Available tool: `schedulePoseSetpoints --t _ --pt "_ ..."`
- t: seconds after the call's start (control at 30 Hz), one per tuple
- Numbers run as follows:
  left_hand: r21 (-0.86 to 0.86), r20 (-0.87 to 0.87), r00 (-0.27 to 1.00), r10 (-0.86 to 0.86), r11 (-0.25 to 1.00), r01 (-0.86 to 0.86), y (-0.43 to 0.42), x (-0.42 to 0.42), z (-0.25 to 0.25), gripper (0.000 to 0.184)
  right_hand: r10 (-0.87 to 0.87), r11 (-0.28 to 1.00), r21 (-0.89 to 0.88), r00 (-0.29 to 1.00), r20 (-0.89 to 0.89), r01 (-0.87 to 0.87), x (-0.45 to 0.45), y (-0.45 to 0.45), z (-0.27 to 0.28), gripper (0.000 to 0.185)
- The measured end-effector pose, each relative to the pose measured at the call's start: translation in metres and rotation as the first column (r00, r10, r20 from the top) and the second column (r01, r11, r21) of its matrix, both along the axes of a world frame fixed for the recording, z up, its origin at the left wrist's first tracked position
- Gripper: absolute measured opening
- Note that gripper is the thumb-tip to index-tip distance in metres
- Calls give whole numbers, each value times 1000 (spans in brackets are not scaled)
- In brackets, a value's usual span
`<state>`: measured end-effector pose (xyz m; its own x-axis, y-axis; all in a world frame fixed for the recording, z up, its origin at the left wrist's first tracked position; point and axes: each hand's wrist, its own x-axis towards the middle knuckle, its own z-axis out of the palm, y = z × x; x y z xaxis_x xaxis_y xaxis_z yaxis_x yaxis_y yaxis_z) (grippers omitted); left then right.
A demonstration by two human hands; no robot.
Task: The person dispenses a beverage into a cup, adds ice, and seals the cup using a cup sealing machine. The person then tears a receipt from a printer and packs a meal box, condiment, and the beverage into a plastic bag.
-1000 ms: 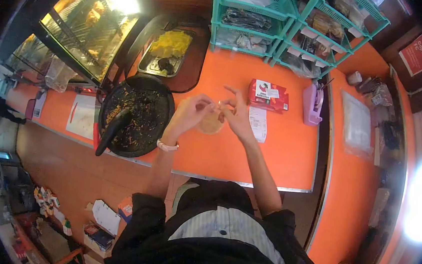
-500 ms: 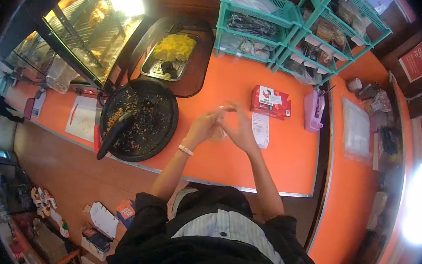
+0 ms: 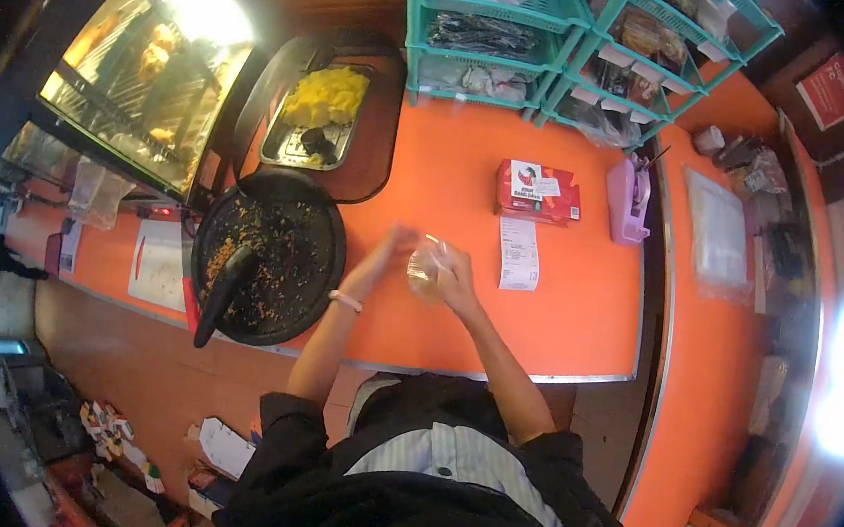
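A small clear plastic bag [image 3: 424, 275] hangs from my right hand [image 3: 455, 275], whose fingers are closed on its upper part. Just left of the bag is my left hand [image 3: 386, 252], blurred by motion, so its fingers cannot be made out. A black stone mortar [image 3: 295, 242] with reddish crumbs inside lies left of that hand, and a dark pestle [image 3: 226, 292] rests in it. To the right of my hands, a printed receipt [image 3: 519, 256] lies below a red box [image 3: 539, 192].
A metal tray of yellow food [image 3: 324, 99] stands at the back left beside a lit glass display case [image 3: 148, 69]. Green stacked baskets [image 3: 491, 54] stand at the back. A pink tape dispenser [image 3: 629, 201] is near the counter's right edge.
My hands were together; now they are apart, the left moved left and the right holding the clear bag in fuller view. The whole view has shifted slightly.
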<state>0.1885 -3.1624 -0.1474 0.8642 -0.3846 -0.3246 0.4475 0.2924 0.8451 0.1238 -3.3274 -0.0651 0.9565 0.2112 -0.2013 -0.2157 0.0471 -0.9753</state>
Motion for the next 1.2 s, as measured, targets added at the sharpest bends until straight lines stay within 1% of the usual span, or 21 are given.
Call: schedulePoseSetpoints --t 0.03,0.07,0.13,0.17,0.27,0.3,0.43,0.5,0.53,0.6,0.7,0.77,0.8,0.83,0.87,0.97,1.0,1.07,1.13,1.17,1.2 --pt "-10 -25 997 -70 997 70 -12 -4 -7 42 -16 1000 -3 1000 3 16 -9 0 -12 24" --pt "-59 -96 976 -198 979 193 -24 -9 -12 43 -65 993 -82 963 263 89 -23 1 -35 23" --pt "-171 -210 872 -443 894 414 -45 -21 -14 43 -46 984 -134 895 444 117 -41 2 -9 23" --pt "-215 -246 809 -534 844 491 -53 -28 -14 44 -4 992 -117 924 382 53 -49 5 34 24" --pt "-261 -305 715 -629 778 572 -70 -45 -12 45 213 946 -277 967 138 -168 -51 -10 19 29" --pt "-253 -318 717 -621 784 567 -73 -49 -11 45 251 966 -93 962 109 -241 -44 -12 10 30" --pt "-106 -254 890 -379 925 364 -84 -66 11 47 -53 970 -218 968 245 109 -19 -39 14 29" --pt "-44 -7 995 -100 994 100 -106 -90 12 44 -263 830 -414 916 302 375 -2 -35 6 27" --pt "-70 244 948 202 979 -191 -116 -103 11 43 -282 822 -407 906 315 398 1 -31 8 27" --pt "425 788 616 14 711 -560 -121 -130 -9 50 -210 633 -697 941 265 337 0 -23 13 27" --pt "328 722 670 172 768 -551 -132 -126 -19 60 -119 668 -627 889 442 401 -8 -26 -24 28" --pt "532 672 728 -137 772 -347 -124 -119 -33 60 -121 585 -680 876 466 442 -1 -39 -28 29" --pt "594 644 727 -240 755 -277 -121 -116 -42 60 95 553 -788 919 382 270 -3 -44 -7 31" --pt "518 649 752 -116 792 -324 -120 -109 -61 55 303 480 -872 914 271 99 0 -51 6 35" --pt "439 640 769 10 816 -376 -121 -99 -84 49 301 477 -872 911 282 112 3 -57 4 35" --pt "250 550 769 328 813 -526 -141 -78 -115 35 308 351 -866 829 467 357 -8 -70 -17 58" --pt "214 523 758 391 800 -560 -149 -77 -107 33 314 354 -864 825 470 358 -8 -85 -22 58" --pt "603 797 541 -268 291 -743 -153 -94 -6 29 344 576 -801 840 419 163 -6 -133 -11 60" --pt "589 807 533 -253 290 -754 -154 -97 -2 27 287 875 -480 867 408 -63 15 -211 38 62" --pt "570 822 519 -236 303 -764 -152 -98 -2 26 236 856 -506 951 200 -106 30 -262 65 56" --pt "575 817 522 -244 296 -762 -151 -101 1 26 50 981 -191 988 146 -22 59 -320 47 47"
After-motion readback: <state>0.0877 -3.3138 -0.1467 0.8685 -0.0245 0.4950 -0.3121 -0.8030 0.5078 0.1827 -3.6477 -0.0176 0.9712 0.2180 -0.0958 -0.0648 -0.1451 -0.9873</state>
